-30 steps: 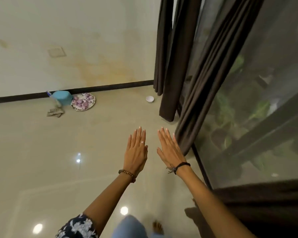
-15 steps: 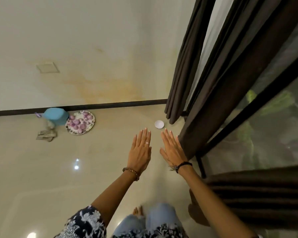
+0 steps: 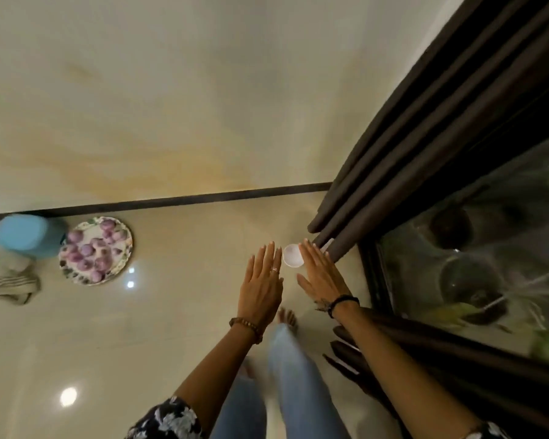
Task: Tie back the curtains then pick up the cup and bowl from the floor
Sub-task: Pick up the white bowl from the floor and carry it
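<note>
Since the frame half a second back, my view has swung closer to the corner: the small white bowl (image 3: 293,255) that sat ahead of the fingertips now shows between the two hands, and the brown curtain (image 3: 425,147) fills more of the right side. From the head camera, the only view I have, the left hand (image 3: 262,288) and the right hand (image 3: 322,275) are both stretched forward, flat, fingers straight and close together, holding nothing. The bowl sits on the glossy floor (image 3: 178,312) just beside the curtain's lower hem, in line with the gap between my hands and a little beyond the knuckles; the right hand's index edge overlaps its rim in the picture, though I cannot tell whether that is contact or only height above it. I judge the right hand is the nearer one for that pickup. The curtain hangs in loose folds that run up and to the right along the glass door (image 3: 476,264), and I see no tie round them, so the tying step looks not yet done; the folds lie to the right of the right hand, well within its side. A blue cup-like container (image 3: 29,234) stands far left by the wall, touching a patterned plate of onions (image 3: 96,250), with a folded cloth (image 3: 13,288) near it; it is blurred.
</note>
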